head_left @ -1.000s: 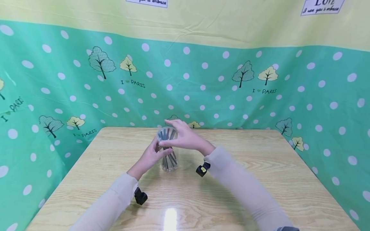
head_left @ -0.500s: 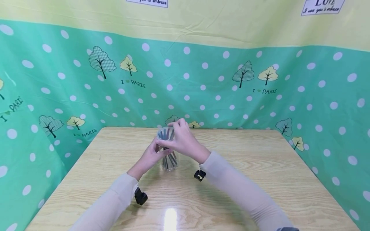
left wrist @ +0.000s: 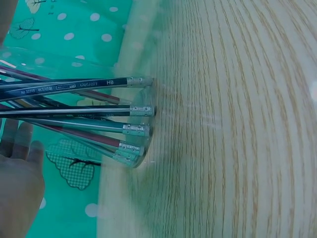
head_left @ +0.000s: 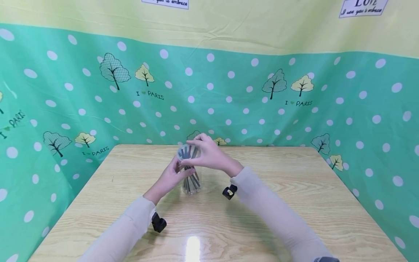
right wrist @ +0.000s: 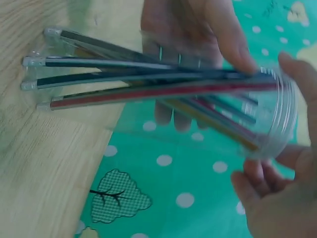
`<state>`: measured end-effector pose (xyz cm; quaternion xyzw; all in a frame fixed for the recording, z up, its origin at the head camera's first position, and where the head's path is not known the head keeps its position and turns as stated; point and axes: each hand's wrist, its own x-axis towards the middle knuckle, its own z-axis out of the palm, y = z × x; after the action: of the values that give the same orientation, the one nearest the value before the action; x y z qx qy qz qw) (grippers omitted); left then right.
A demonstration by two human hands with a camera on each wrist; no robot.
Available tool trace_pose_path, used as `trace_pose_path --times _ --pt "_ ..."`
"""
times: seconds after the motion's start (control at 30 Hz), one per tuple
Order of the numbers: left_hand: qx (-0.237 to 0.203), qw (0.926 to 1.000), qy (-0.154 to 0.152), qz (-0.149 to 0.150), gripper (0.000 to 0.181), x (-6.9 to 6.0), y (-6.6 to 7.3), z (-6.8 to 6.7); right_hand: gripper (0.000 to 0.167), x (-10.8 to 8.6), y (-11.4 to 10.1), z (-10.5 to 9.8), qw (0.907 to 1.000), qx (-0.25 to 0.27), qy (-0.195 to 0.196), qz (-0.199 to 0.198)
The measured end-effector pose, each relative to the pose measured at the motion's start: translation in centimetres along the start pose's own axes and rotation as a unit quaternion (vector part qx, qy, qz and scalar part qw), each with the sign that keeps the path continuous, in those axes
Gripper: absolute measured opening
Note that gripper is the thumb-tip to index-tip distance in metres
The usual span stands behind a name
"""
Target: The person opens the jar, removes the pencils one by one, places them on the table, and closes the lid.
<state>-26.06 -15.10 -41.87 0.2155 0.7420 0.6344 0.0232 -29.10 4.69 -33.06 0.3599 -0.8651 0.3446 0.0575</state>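
Observation:
A clear plastic jar point(head_left: 192, 190) stands on the table with several pencils point(head_left: 194, 179) inside. Some are dark and some red, and their metal-capped ends rest at the bottom, as the pencils point(left wrist: 74, 89) in the left wrist view show. My left hand point(head_left: 168, 180) grips the jar's upper side, thumb in front and fingers behind. At the top, my right hand point(head_left: 212, 155) holds the clear ribbed lid point(right wrist: 284, 116) at its rim, thumb on one side and curled fingers on the other. Part of the lid is hidden by this hand.
The jar is near the back of a light wooden table point(head_left: 278, 203). Behind it and at both sides hangs a green and yellow curtain point(head_left: 229, 85) with dots and trees. Each wrist wears a black camera mount point(head_left: 158, 222).
My right hand turned inward with its wrist lower half a second ago, then swung back to about its earlier pose at the lid. The left hand and jar have stayed in place.

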Motion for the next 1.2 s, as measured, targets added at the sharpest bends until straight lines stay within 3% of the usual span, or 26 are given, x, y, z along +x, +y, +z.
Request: trace_pose_path --times 0.27,0.47,0.63,0.77,0.97,1.2 --pt "0.004 1.0 0.005 -0.003 0.075 0.0 -0.1 0.0 0.069 0.3 1.8 -1.4 0.9898 0.111 -0.087 -0.021" --pt "0.003 0.9999 0.01 -0.006 0.076 0.0 -0.3 0.0 0.075 0.2 1.8 -1.2 0.9897 0.104 -0.096 -0.022" --pt "0.003 0.9999 0.009 -0.01 0.075 0.0 -0.3 0.0 0.087 -0.1 0.9 -0.5 0.9964 0.062 -0.057 0.006" --pt "0.011 0.9997 0.004 -0.021 0.073 -0.1 -0.2 -0.1 0.089 -0.2 -0.2 0.0 0.9997 -0.012 -0.003 0.02" --pt "0.018 0.9992 0.008 -0.034 0.06 -0.3 0.2 0.0 0.088 -0.4 -1.3 0.8 0.9891 -0.125 0.07 0.032" --pt "0.004 0.9997 0.014 -0.02 0.065 -0.1 0.0 0.0 0.089 -0.5 -1.9 1.3 0.9835 -0.15 0.075 0.068"
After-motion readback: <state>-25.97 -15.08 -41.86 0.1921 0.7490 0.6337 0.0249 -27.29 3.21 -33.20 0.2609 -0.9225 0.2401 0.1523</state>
